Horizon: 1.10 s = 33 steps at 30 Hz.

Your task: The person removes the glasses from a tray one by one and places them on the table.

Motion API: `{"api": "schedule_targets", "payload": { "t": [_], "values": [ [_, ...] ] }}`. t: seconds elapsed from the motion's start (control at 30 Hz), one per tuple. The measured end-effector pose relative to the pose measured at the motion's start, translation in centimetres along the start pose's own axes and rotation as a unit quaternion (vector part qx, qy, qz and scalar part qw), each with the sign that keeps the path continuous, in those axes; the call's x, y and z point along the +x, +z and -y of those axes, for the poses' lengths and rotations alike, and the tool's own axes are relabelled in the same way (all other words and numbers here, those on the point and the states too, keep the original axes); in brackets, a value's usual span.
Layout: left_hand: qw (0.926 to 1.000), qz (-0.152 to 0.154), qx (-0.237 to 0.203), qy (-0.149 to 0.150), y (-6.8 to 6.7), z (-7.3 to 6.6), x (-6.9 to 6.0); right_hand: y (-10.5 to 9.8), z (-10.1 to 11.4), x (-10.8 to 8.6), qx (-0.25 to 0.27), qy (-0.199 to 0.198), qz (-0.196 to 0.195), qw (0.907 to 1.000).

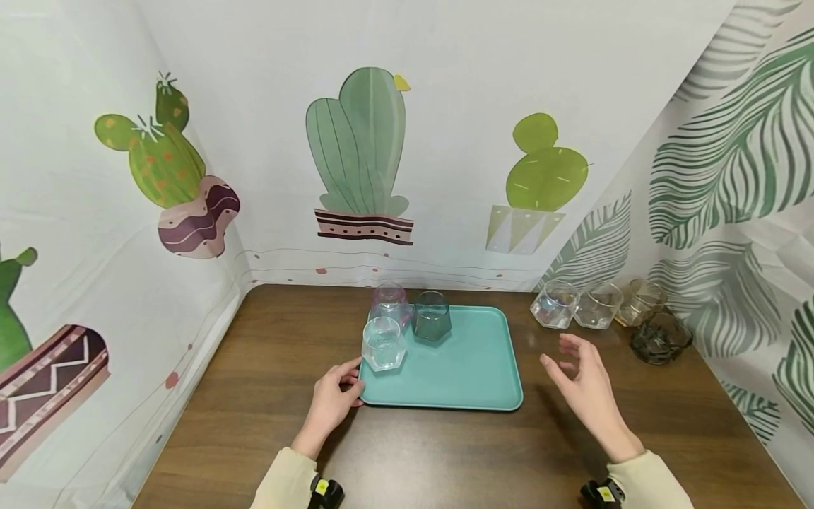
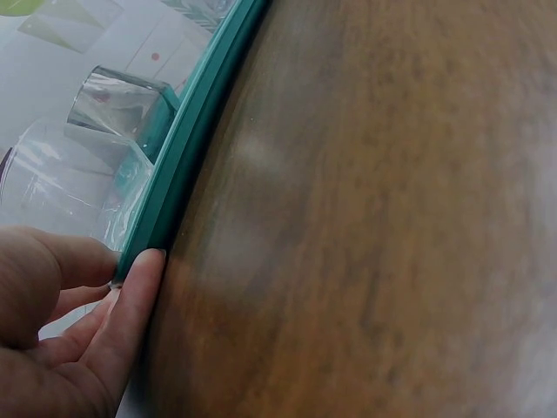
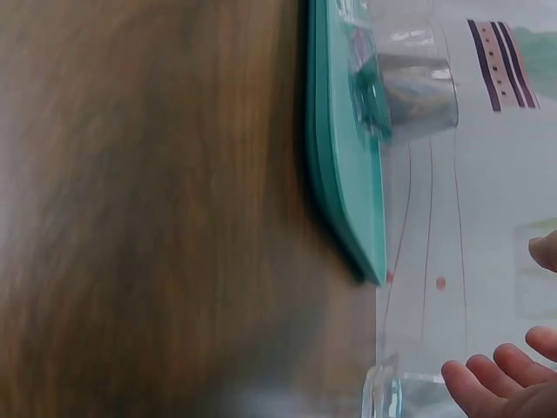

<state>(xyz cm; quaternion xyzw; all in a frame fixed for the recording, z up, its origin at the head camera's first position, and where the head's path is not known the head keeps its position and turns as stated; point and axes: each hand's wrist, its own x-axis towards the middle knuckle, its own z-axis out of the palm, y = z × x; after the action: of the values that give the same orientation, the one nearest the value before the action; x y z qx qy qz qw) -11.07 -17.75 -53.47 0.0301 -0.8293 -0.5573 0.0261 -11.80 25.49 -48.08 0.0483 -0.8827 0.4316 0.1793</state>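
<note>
A turquoise tray lies on the table with three glasses at its left side. These are a clear glass, a pinkish-purple glass behind it and a dark grey-green glass. My left hand holds the tray's front left corner; the left wrist view shows thumb and fingers at the rim. Over the table between the tray and the right-hand glasses, my right hand hovers with nothing in it, fingers spread and loosely bent.
Along the table's back right stand an iridescent glass, a clear glass and an amber glass, with a dark smoky glass nearer the right edge. Printed cloth hangs behind the wooden table and at its sides.
</note>
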Motion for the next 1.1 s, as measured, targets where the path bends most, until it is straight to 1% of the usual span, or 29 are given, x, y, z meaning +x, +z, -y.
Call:
{"api": "schedule_targets", "payload": {
  "t": [0.33,0.6,0.87,1.1],
  "values": [
    [1.0,-0.002,-0.002,-0.003,0.1,0.1,-0.1,2.5,1.6,0.3,0.017,-0.032,0.026,0.999],
    [1.0,-0.001,0.005,0.002,0.0,0.0,-0.1,4.8,3.0,0.9,0.023,-0.047,0.061,0.9967],
    [1.0,0.0,0.007,-0.001,0.0,-0.1,-0.1,6.6,4.2,1.7,0.045,-0.044,0.104,0.9926],
    [1.0,0.003,0.007,-0.004,0.0,-0.1,0.0,8.6,5.0,2.6,0.064,-0.039,0.129,0.9888]
  ]
}}
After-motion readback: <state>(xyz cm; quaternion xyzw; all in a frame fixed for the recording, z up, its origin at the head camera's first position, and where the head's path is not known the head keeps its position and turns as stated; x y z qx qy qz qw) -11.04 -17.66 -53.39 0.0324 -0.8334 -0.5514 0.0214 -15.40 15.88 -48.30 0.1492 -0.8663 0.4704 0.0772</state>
